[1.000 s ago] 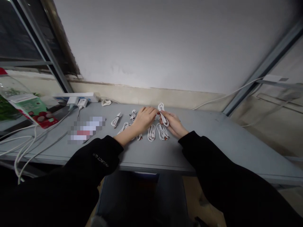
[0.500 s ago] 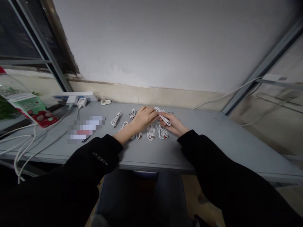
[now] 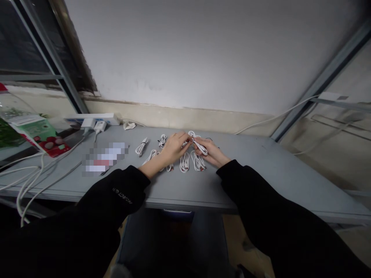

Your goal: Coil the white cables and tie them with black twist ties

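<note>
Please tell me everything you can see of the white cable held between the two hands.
The white cable is a thin cord with a smooth, rubbery look, gathered into long, narrow loops. The right hand grips the loops, and the fingertips of the left hand meet them from the other side. Its plug ends cannot be made out.

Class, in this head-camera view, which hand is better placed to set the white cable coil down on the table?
The right hand, probably: the white cable coil lies mostly in its fingers, while the left hand only reaches the coil's edge with its fingertips.
</note>
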Motion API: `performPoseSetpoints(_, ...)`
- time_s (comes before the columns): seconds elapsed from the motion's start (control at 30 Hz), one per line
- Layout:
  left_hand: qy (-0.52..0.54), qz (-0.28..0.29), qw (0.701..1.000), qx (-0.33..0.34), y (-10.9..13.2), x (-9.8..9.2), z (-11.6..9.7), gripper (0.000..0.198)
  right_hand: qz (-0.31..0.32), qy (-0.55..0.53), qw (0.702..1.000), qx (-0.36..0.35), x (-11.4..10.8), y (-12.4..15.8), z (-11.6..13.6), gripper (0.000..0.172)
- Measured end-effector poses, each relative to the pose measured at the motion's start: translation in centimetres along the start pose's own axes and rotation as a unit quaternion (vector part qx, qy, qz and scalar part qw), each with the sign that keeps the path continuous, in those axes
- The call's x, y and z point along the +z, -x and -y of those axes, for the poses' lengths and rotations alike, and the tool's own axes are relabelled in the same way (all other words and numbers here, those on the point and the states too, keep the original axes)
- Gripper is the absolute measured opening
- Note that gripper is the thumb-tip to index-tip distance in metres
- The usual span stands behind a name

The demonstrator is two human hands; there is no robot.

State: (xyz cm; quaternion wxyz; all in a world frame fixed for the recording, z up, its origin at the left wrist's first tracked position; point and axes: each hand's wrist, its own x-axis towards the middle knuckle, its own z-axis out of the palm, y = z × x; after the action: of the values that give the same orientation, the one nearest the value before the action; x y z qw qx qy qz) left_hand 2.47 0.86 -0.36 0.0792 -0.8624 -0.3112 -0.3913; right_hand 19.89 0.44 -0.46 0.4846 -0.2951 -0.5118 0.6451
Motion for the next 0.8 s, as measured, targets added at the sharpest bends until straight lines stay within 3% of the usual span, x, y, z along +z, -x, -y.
performPoseSetpoints(0.33,-0.041,0.003,0.997,0.068,-0.1,-0.4,0.4,0.016,0.047,-0.025,0.998,0.019,0.0,0.3,0.0,0.023)
performPoseSetpoints(0.8,0.062,0.002,0.989,0.132,0.0,-1.1,0.0,0.018,0.098,-0.011,0.993,0.07,-0.3,0.6,-0.1,0.025)
